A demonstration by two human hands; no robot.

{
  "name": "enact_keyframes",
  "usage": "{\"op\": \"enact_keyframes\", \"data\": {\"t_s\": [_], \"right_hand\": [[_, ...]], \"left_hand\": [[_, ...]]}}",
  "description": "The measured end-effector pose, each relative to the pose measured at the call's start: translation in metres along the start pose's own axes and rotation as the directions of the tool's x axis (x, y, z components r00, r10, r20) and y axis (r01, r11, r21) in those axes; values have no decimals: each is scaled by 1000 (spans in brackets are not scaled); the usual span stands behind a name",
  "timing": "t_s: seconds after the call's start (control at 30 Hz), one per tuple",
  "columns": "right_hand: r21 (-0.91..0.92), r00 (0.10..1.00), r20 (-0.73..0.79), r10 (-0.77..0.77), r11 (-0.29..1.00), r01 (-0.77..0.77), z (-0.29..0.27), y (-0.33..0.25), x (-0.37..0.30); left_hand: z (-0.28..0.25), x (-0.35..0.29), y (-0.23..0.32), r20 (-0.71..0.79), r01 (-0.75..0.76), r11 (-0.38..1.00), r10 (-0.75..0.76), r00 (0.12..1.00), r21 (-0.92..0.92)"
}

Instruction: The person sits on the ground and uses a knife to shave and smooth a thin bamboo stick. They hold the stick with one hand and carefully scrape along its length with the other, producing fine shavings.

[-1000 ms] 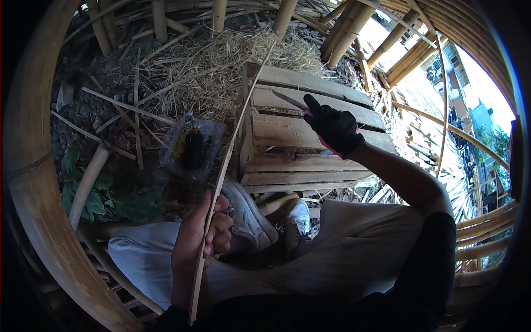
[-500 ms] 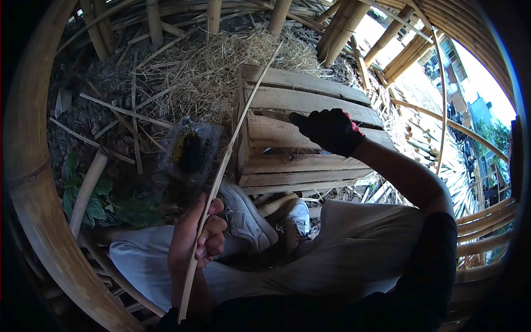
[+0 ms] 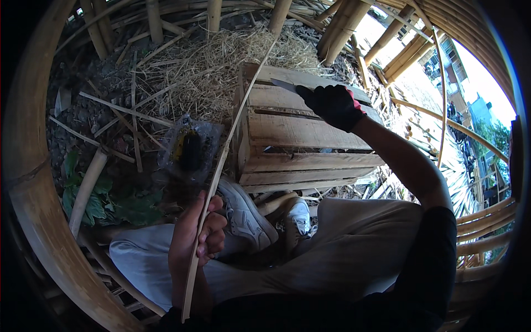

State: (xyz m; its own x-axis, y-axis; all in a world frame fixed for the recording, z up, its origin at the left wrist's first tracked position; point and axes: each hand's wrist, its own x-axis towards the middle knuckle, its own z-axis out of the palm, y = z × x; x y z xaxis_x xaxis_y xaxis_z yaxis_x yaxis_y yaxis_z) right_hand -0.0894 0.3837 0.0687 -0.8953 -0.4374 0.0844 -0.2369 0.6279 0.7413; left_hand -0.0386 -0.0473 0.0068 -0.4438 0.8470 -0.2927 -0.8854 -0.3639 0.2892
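Note:
My bare left hand (image 3: 198, 235) is closed round the lower part of a long, thin bamboo strip (image 3: 235, 130). The strip slants up and away to the right, its far end over the straw and its near end by my sleeve. My right hand (image 3: 333, 106), in a black glove with red at the wrist, is closed on a knife (image 3: 284, 85). The handle is hidden in the fist; the blade points left, over the far slats of a wooden crate (image 3: 310, 131) and to the right of the strip.
A clear plastic bag (image 3: 191, 146) with a black and yellow thing lies left of the crate. Dry straw (image 3: 221, 66) covers the ground behind. Bamboo poles (image 3: 33, 205) frame the left side. My shoes (image 3: 246, 218) rest in front of the crate.
My right hand with the knife has moved a little farther away, and the blade now shows more plainly. The strip's far end has shifted slightly left; my left hand stays almost in place.

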Motion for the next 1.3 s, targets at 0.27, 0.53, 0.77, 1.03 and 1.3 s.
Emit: {"op": "enact_keyframes", "data": {"t_s": [0.27, 0.53, 0.77, 1.03, 1.3], "right_hand": [[243, 934, 335, 127, 946, -216, 86, 48, -10], [133, 948, 245, 204, 961, -241, 40, 32, 8], [350, 978, 195, -66, 937, -6, -8, -11, 12], [191, 927, 339, 163, 952, -238, 16, -11, 0], [186, 842, 523, 131, 947, -262, 48, 8, -11]], "left_hand": [[4, 1, -1, -12, -14, 999, 15, 1000, 28], [3, -2, -6, -27, -8, 999, 9, 1000, 37], [7, 0, -8, -54, 48, 996, -45, 998, 69], [5, 1, -8, -34, 47, 997, -45, 998, 67], [6, 4, -9, 11, 61, 998, -62, 998, 8]]}}
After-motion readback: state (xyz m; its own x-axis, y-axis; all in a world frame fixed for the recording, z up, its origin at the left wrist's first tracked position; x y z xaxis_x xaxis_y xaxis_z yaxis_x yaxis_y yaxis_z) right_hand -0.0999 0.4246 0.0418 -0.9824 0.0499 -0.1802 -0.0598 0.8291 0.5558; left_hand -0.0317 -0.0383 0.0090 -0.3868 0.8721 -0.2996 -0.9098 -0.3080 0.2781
